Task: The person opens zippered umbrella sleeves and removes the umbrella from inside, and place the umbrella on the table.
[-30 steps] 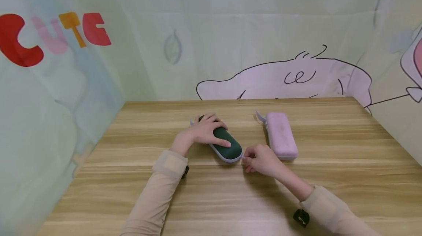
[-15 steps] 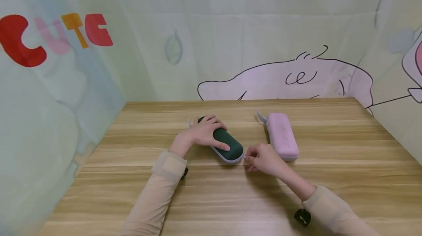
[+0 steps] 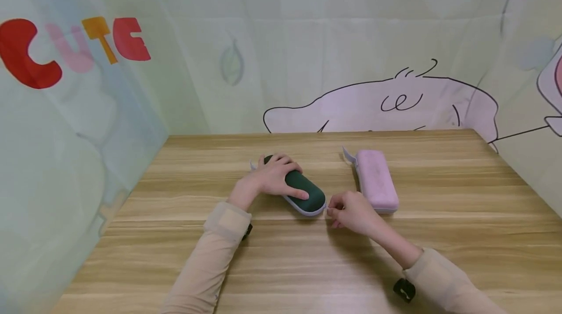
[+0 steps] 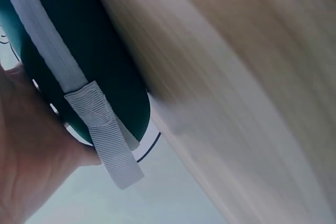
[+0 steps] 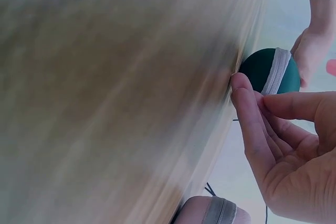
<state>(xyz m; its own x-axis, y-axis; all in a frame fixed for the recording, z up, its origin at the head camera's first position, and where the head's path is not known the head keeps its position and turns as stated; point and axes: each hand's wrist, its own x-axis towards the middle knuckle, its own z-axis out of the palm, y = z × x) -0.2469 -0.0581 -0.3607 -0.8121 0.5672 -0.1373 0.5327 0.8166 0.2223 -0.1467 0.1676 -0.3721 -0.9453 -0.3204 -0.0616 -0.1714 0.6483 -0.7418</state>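
A dark green zippered case [image 3: 308, 191] with a light grey zipper band lies slantwise on the table in the head view. My left hand [image 3: 275, 176] grips it from above, its thumb along the near side and its fingers over the far side. A ribbed grey fabric tab [image 4: 113, 140] hangs from the case's far end in the left wrist view. At the near end, my right hand [image 3: 351, 212] pinches the zipper pull between thumb and forefinger; the fingertips mostly hide the pull. In the right wrist view the zipper band [image 5: 276, 72] runs down to those fingertips.
A pink zippered case [image 3: 376, 178] lies to the right of the green one, just beyond my right hand, with its grey tab [image 3: 349, 155] sticking out at the far left corner. The wooden table [image 3: 281, 265] ends at a printed cloth backdrop [image 3: 193, 60].
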